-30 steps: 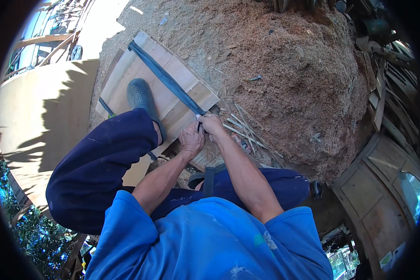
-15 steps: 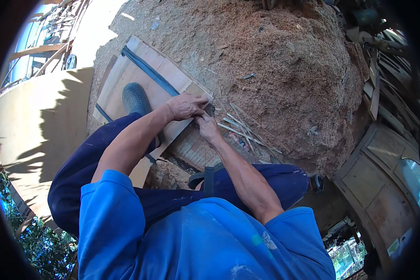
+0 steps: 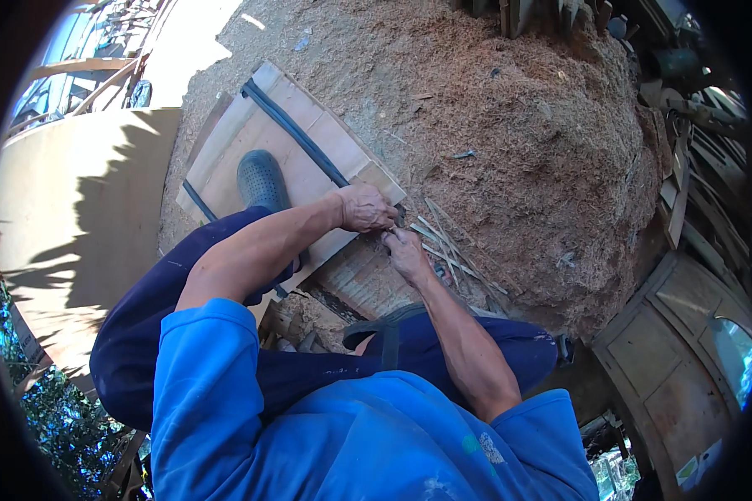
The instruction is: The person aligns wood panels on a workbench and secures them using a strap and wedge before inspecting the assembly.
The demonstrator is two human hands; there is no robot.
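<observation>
A stack of flat pale wooden panels (image 3: pixel 309 113) lies on the ground in front of me, with dark rubber-like straps (image 3: pixel 295 134) across it. At its near right corner my left hand (image 3: pixel 366 207) is closed, its fingers curled down beside the panel edge. Just below and to the right, my right hand (image 3: pixel 405 252) is closed too, its fingers pinched close to the left fingertips. Whatever lies between the fingers is too small and covered to make out. My left foot, in a grey perforated clog (image 3: pixel 261 179), rests on top of the panels.
Thin wood strips (image 3: pixel 447 246) lie right of my hands, beside a worn board (image 3: pixel 363 271). A big mound of sawdust (image 3: pixel 526 167) fills the ground beyond. A large plywood sheet (image 3: pixel 50 200) stands at left, a wooden door-like frame (image 3: pixel 685 351) at right.
The left fingers, earlier stretched over the panel corner, are now curled down at its edge. Both hands stay close together. The whole view has shifted slightly.
</observation>
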